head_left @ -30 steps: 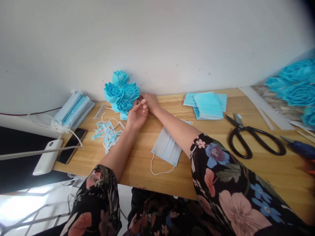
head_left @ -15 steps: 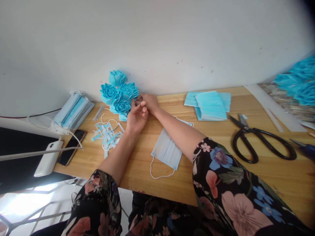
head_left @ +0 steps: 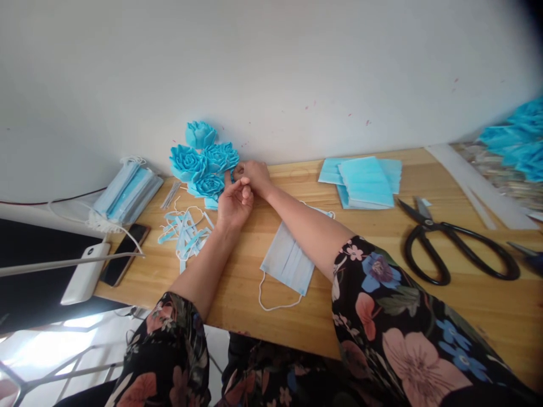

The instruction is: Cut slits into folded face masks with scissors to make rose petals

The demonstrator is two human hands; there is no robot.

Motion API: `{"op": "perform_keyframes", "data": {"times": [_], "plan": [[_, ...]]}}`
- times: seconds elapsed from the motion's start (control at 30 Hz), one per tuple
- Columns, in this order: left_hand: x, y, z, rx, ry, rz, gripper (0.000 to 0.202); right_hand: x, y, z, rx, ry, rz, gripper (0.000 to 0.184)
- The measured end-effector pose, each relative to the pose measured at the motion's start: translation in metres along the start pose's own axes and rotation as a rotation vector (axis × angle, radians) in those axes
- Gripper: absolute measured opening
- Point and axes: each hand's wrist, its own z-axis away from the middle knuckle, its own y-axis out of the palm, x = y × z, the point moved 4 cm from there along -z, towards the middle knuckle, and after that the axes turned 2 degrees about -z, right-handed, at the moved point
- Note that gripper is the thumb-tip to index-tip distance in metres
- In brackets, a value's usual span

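Open table point(head_left: 241, 288) lies between one mask point(head_left: 285, 263) and the front edge. Past the mask, left hand point(head_left: 236, 204) and right hand point(head_left: 255, 175) curl by four flowers point(head_left: 189, 163); I can't tell their grip.

Anything between the left hand point(head_left: 235, 209) and right hand point(head_left: 257, 177), beside the flowers point(head_left: 189, 162), is hidden. The right forearm point(head_left: 309, 229) covers part of the mask point(head_left: 286, 263). The view's right edge crops a tool point(head_left: 535, 261).
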Motion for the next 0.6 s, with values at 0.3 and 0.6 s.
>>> {"op": "perform_keyframes", "data": {"times": [0.3,0.6], "plan": [[-0.001,0.001,0.004,-0.019,0.006,-0.06,0.048,-0.004,-0.009,0.01,0.034,-0.067,-0.048,0.024],[0.004,-0.005,0.005,-0.077,-0.011,-0.031,0.044,-0.017,-0.011,0.003,0.024,-0.067,-0.084,0.028]]}}
